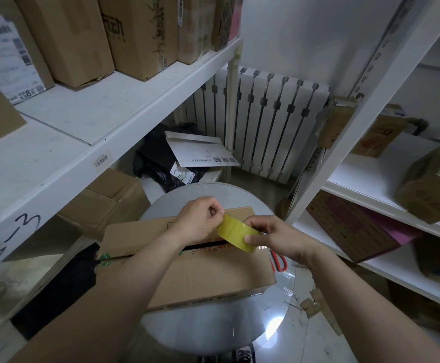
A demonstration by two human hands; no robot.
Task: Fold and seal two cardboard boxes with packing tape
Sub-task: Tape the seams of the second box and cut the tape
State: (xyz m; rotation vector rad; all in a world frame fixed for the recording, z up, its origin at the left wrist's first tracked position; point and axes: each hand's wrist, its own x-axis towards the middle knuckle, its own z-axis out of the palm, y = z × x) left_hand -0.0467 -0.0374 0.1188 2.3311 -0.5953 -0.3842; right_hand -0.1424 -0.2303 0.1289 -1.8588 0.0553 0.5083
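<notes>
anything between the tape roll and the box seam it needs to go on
Nothing visible. The left hand and right hand hold the tape roll over the cardboard box, whose centre seam lies bare with a dark gap. The red scissors lie on the table to the box's right, off the seam.

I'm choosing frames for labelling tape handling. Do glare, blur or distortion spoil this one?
Head view: left hand, right hand and tape roll are sharp at centre; glare brightens the round table near its right rim; the box on the right shelf is smeared; the shelf post leans and edges bow, wide-angle distortion.
</notes>
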